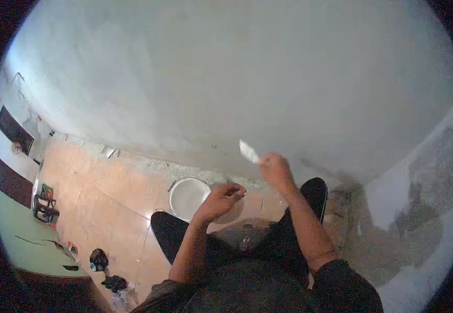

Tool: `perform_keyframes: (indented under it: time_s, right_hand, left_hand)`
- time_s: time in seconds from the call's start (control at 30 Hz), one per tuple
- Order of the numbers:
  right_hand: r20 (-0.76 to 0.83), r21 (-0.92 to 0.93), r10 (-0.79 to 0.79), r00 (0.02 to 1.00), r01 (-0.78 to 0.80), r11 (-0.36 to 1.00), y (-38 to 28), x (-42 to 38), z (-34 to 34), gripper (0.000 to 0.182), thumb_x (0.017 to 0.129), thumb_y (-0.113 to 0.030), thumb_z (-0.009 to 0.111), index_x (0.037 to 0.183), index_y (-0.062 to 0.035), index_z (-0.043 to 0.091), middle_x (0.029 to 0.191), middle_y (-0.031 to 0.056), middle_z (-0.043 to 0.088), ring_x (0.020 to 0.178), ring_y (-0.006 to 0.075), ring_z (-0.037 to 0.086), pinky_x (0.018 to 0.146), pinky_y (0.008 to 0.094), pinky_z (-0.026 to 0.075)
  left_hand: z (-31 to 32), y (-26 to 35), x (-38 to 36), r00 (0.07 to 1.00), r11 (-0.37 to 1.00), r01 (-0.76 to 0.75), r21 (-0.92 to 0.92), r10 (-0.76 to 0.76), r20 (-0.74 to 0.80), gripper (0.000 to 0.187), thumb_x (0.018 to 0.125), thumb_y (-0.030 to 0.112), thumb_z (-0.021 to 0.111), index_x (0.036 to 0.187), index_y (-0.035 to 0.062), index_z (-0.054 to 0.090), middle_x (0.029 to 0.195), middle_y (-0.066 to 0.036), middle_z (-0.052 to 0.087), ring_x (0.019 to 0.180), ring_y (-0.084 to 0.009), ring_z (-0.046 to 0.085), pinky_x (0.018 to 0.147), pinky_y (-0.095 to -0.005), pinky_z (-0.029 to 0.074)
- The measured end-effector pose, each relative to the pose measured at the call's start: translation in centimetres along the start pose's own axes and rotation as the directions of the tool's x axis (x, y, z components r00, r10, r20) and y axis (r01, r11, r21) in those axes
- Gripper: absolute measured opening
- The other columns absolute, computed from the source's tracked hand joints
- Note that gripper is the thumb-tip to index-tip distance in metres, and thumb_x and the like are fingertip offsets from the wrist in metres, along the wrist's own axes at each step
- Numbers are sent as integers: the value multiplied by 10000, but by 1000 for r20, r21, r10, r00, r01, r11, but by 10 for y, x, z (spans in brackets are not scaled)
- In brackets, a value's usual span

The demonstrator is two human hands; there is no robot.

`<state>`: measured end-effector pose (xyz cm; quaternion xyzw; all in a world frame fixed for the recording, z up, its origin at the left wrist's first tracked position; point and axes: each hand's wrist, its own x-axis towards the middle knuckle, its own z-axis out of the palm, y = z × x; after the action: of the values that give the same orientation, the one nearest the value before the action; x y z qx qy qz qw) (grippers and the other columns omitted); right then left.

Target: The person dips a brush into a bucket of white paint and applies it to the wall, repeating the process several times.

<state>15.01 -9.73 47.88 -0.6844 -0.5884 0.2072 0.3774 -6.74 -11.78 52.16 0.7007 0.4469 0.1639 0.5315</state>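
Observation:
My right hand is closed around the handle of a small putty knife, whose flat blade looks white and points up and to the left. The blade overlaps the lower part of the grey plastered wall in this view. Lower and to the left, my left hand hangs with loosely bent fingers and nothing visible in it. Just beside it, a round white bucket stands on the floor between the wall and my knee, its inside pale.
A rough strip of rubble runs along the wall's foot. Orange floor tiles spread to the left, with a dark chair and black bags on them. On the right, a patchy side wall meets the front one.

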Motion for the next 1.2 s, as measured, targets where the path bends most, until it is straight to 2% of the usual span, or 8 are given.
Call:
perform_keyframes:
  time_s: [0.17, 0.27, 0.4, 0.47, 0.63, 0.7, 0.9, 1.2]
  right_hand:
    - [108, -88, 11, 994, -1, 996, 97, -38, 91, 239, 751, -166, 700, 838, 23, 583, 706, 154, 614, 617, 261, 620, 561, 375, 473]
    - [477, 37, 224, 850, -275, 961, 116, -50, 112, 242, 798, -213, 668, 874, 3, 588, 644, 86, 597, 538, 150, 588, 503, 340, 461]
    - [553, -38, 248, 795, -273, 961, 107, -43, 119, 221, 814, -200, 652, 868, 4, 587, 637, 90, 595, 544, 159, 591, 505, 339, 461]
    - [517, -94, 115, 848, -78, 993, 110, -33, 130, 221, 814, -198, 651, 840, 9, 578, 623, 93, 590, 528, 160, 581, 505, 340, 460]
    - [521, -13, 204, 829, -231, 973, 98, -15, 152, 268, 776, -212, 681, 788, 28, 564, 705, 137, 610, 646, 218, 622, 588, 378, 478]
    - [558, -84, 274, 783, -276, 958, 88, -6, 158, 235, 748, -234, 662, 856, -28, 632, 815, 183, 645, 789, 317, 638, 700, 399, 491]
    - [635, -136, 306, 709, -287, 948, 89, 4, 194, 246, 755, -217, 695, 804, 6, 603, 787, 182, 620, 733, 250, 649, 652, 389, 491]
    - [669, -257, 345, 658, -231, 938, 75, 6, 216, 204, 774, -206, 665, 842, -14, 648, 749, 183, 643, 700, 289, 642, 654, 393, 490]
  left_hand:
    - [-5, -66, 10, 995, 991, 104, 82, -104, -5, 309, 896, 269, 546, 1055, 16, 625, 1006, -180, 646, 960, -283, 613, 847, -369, 461]
    - [-16, -118, 21, 984, 978, 166, 128, -172, 44, 329, 890, 277, 541, 1064, 8, 618, 1015, -192, 641, 956, -293, 617, 843, -378, 466]
    - [-28, -183, 46, 976, 927, 165, 337, -203, 81, 353, 878, 285, 536, 1069, -1, 610, 1021, -203, 638, 951, -320, 619, 838, -389, 470]
    - [-31, -197, 58, 967, 924, 185, 336, -232, 105, 354, 876, 284, 532, 1069, -3, 608, 1027, -206, 634, 958, -335, 614, 840, -398, 469]
    - [-31, -226, 70, 956, 901, 127, 414, -223, 191, 355, 880, 291, 508, 1063, 6, 612, 1028, -222, 622, 965, -374, 595, 837, -423, 467]
    - [-25, -242, 75, 954, 896, 85, 435, -199, 223, 334, 878, 286, 491, 1043, 30, 627, 999, -236, 618, 952, -393, 585, 824, -441, 467]
    - [-34, -240, 81, 960, 908, 120, 401, -209, 186, 311, 854, 278, 512, 1016, 37, 623, 938, -244, 622, 915, -397, 592, 804, -457, 469]
    - [-54, -258, 72, 940, 910, 112, 398, -227, 254, 315, 855, 270, 555, 1039, 19, 605, 1024, -193, 623, 944, -359, 593, 842, -428, 466]
